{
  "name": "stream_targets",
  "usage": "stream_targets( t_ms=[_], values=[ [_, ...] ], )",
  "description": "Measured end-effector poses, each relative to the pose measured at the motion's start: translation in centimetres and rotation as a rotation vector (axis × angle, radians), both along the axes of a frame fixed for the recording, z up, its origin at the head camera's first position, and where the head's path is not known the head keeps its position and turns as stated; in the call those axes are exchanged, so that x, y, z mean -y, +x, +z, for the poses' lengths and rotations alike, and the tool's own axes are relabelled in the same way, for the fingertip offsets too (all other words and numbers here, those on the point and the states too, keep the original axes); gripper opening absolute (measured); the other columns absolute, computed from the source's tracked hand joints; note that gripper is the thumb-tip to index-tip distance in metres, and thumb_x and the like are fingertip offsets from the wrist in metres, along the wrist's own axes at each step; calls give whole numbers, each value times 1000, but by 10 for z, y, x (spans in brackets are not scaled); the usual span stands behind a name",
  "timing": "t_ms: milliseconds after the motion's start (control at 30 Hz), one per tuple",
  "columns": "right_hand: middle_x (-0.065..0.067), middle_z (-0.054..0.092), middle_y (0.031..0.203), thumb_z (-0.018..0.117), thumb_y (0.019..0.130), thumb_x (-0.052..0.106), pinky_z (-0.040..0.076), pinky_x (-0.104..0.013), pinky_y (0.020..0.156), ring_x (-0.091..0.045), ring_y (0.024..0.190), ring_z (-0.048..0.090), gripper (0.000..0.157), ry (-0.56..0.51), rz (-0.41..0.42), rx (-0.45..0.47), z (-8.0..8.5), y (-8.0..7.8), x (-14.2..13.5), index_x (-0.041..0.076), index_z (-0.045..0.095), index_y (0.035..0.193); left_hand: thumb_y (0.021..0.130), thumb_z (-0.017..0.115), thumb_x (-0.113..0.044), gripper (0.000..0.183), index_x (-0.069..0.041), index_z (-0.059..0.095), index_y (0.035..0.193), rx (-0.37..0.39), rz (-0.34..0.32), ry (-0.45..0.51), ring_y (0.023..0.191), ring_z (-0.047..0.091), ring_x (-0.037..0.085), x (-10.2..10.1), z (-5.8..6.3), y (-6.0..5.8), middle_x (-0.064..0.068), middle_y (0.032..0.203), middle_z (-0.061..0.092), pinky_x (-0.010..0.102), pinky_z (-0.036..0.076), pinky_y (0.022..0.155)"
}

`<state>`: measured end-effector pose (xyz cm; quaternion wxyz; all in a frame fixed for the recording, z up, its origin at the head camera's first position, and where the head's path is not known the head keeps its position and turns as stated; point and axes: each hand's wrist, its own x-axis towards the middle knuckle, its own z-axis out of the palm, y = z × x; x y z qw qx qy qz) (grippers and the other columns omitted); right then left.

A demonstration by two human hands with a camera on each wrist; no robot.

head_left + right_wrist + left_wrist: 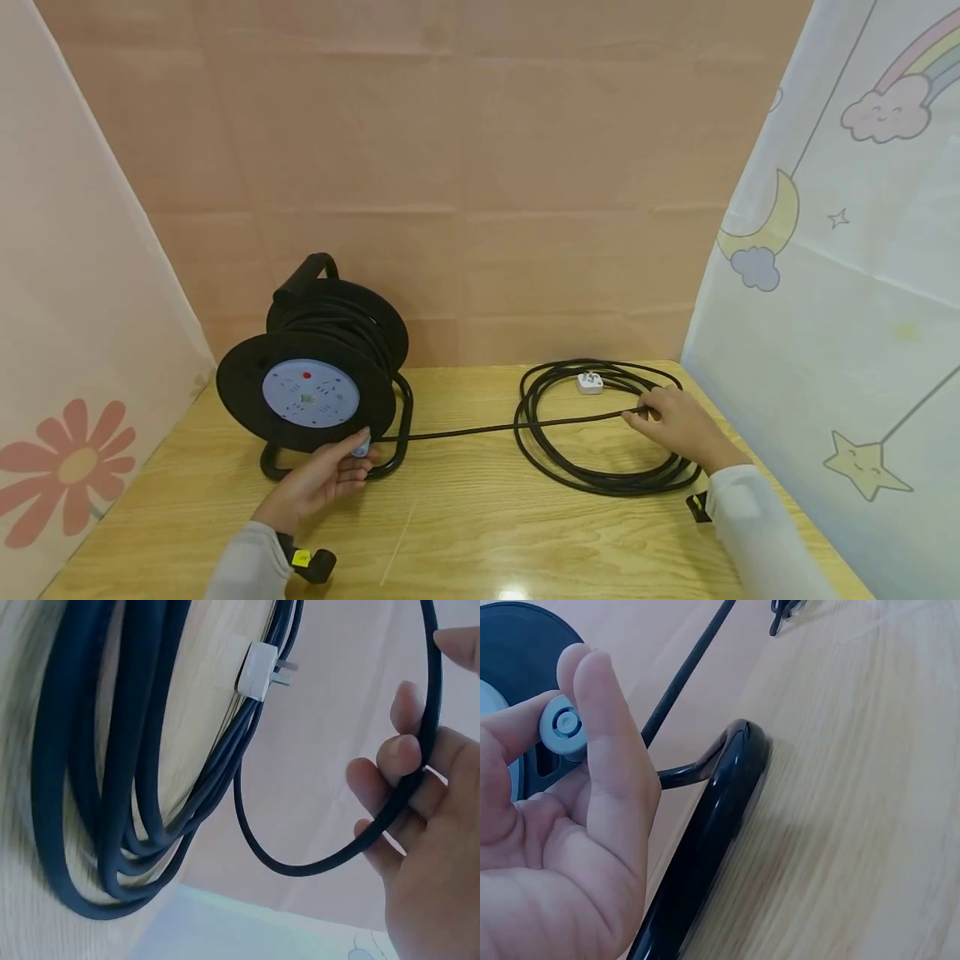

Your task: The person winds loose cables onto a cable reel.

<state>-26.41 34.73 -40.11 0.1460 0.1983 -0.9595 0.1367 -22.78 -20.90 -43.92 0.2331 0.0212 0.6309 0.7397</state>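
A black cable reel (234, 387) with a pale socket face stands at the left of the table, cable wound on its drum. My left hand (318, 479) is at the lower edge of its front disc, pinching the small blue-grey crank knob (564, 726) between thumb and fingers. From the reel a black cable (465, 432) runs nearly straight to the right. There my right hand (682, 425) grips it with curled fingers, above a loose cable coil (570, 479). In the right wrist view the cable bends down from the fingers toward the coil.
A white plug (589, 382) lies at the back of the coil, its prongs showing. The reel's black tube stand (712, 817) rests on the wooden table (450, 517). A brown backdrop (480, 183) rises behind, with printed sheets at both sides.
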Motion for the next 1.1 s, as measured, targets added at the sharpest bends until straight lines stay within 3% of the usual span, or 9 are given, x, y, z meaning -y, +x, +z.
stream_targets(
  t_ms=[333, 433, 500, 633, 700, 867, 933, 1000, 1100],
  values=[
    [13, 39, 68, 81, 85, 26, 32, -35, 66, -11, 65, 34, 34, 18, 132, -269, 13, -14, 15, 25, 50, 71, 104, 53, -42, 40, -6, 70, 101, 40, 11, 15, 72, 64, 4, 6, -4, 2, -3, 83, 67, 21, 57, 72],
    [12, 38, 70, 83, 81, 20, 40, -40, 72, -12, 66, 34, 34, -12, 193, -363, 23, -19, 16, 22, 50, 71, 105, 52, -42, 40, -7, 70, 100, 41, 13, 23, 72, 64, 4, 7, -4, 3, -3, 83, 67, 20, 56, 71],
    [9, 40, 71, 81, 85, 25, 44, -49, 88, -13, 68, 36, 33, -37, 228, -404, 32, -21, 17, 20, 51, 73, 105, 51, -41, 39, -8, 70, 99, 40, 14, 29, 72, 64, 3, 7, -5, 3, -3, 84, 67, 19, 56, 70],
    [4, 44, 75, 63, 97, 48, 29, -64, 110, -12, 69, 41, 38, -63, 265, -462, 48, -21, 21, 17, 54, 78, 106, 51, -40, 37, -10, 71, 97, 35, 13, 47, 73, 65, 4, 8, -6, 3, -3, 85, 67, 19, 56, 71],
    [3, 43, 75, 56, 99, 53, 27, -62, 113, -11, 67, 40, 42, -65, 281, -498, 57, -19, 24, 17, 54, 78, 106, 51, -40, 37, -10, 71, 97, 34, 13, 47, 73, 65, 4, 10, -6, 4, -3, 85, 67, 19, 56, 71],
    [4, 39, 76, 58, 97, 44, 29, -55, 114, -11, 66, 36, 36, -74, 347, -581, 76, -14, 32, 14, 53, 78, 105, 51, -41, 37, -11, 71, 97, 41, 21, 33, 72, 65, 3, 12, -7, 5, -3, 84, 67, 19, 56, 71],
    [5, 39, 76, 56, 98, 46, 39, -50, 109, -11, 65, 36, 39, -64, 361, -588, 81, -11, 35, 13, 54, 78, 105, 51, -41, 38, -10, 71, 98, 50, 31, 37, 72, 65, 4, 12, -8, 6, -3, 84, 67, 19, 56, 71],
    [7, 40, 74, 52, 99, 51, 50, -40, 89, -10, 64, 35, 43, -31, 352, -582, 82, -9, 36, 14, 54, 77, 105, 51, -42, 39, -9, 71, 99, 60, 44, 42, 73, 65, 4, 13, -8, 6, -3, 85, 67, 19, 56, 71],
    [13, 38, 66, 57, 98, 54, 40, -29, 57, -6, 58, 33, 43, 25, 308, -524, 75, -7, 36, 19, 50, 73, 104, 53, -43, 39, -7, 69, 103, 79, 68, 61, 76, 64, 5, 15, -9, 7, -1, 89, 66, 20, 56, 73]
  ],
)
